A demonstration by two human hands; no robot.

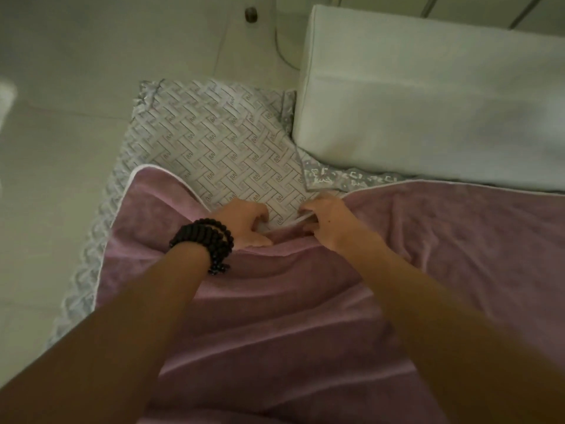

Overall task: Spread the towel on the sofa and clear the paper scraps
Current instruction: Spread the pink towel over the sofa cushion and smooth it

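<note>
A pink towel [305, 301] with a white trimmed edge lies wrinkled across the sofa seat, which has a grey woven-pattern cover [220, 142]. My left hand [244, 223], with a black bead bracelet on its wrist, grips the towel's far edge near the middle. My right hand [328, 220] pinches the same white edge just beside it. The towel's far left corner curves back toward me, leaving the patterned cover bare beyond my hands. I see no paper scraps.
A white back cushion [428, 96] stands along the right rear of the seat. Pale tiled floor [61, 148] lies to the left, with a small dark round object [250, 14] and a thin cord near the top.
</note>
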